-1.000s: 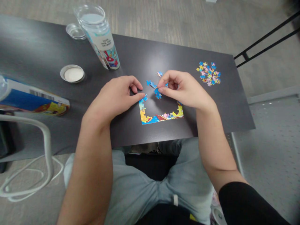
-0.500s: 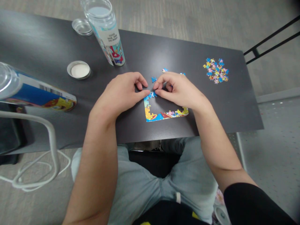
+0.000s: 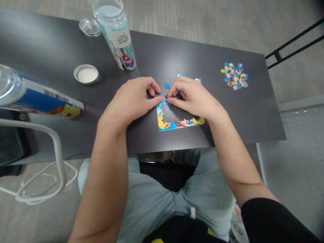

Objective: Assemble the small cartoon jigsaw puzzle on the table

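Observation:
A partly joined jigsaw puzzle border lies on the dark table, with its left side, bottom edge and part of its top showing. My left hand rests at its upper left corner, thumb tip on the blue pieces and curled fingers apart from the thumb. At the top edge, just right of that thumb, my right hand pinches a small puzzle piece, mostly hidden by the fingertips. A loose blue puzzle piece lies between the hands, and two more lie beyond my right hand, partly covered by it.
A heap of loose puzzle pieces sits toward the table's right end. On the left stand a clear tube with a printed label, a second, blue tube and two round lids. A white cable hangs at the near left.
The whole view has shifted slightly. My right fingertips have moved a little closer to my left thumb at the top edge of the puzzle; otherwise both hands keep nearly the same pose.

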A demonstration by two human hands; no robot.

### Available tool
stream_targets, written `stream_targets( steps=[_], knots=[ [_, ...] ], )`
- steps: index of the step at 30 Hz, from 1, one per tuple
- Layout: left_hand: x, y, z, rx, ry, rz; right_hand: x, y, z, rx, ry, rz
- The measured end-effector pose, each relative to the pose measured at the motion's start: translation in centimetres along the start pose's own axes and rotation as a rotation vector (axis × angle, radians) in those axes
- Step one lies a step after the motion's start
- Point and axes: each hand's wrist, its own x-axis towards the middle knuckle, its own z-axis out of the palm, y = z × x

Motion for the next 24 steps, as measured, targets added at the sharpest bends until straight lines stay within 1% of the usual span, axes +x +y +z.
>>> stream_targets(
  steps=[7, 12, 20, 24],
  knots=[
    [-0.03, 0.08, 0.00, -0.011, 0.007, -0.013, 0.34, 0.08, 0.25, -0.025, 0.000, 0.029],
    [-0.10, 0.03, 0.00, -0.023, 0.010, -0.008, 0.41, 0.47, 0.39, -0.028, 0.007, 0.022],
    [-0.13, -0.02, 0.02, -0.015, 0.007, -0.006, 0.18, 0.66, 0.84, -0.057, 0.043, 0.029],
    [0.03, -0.27, 0.17, -0.015, 0.012, -0.006, 0.11, 0.48, 0.48, -0.063, 0.095, 0.016]
  ],
)
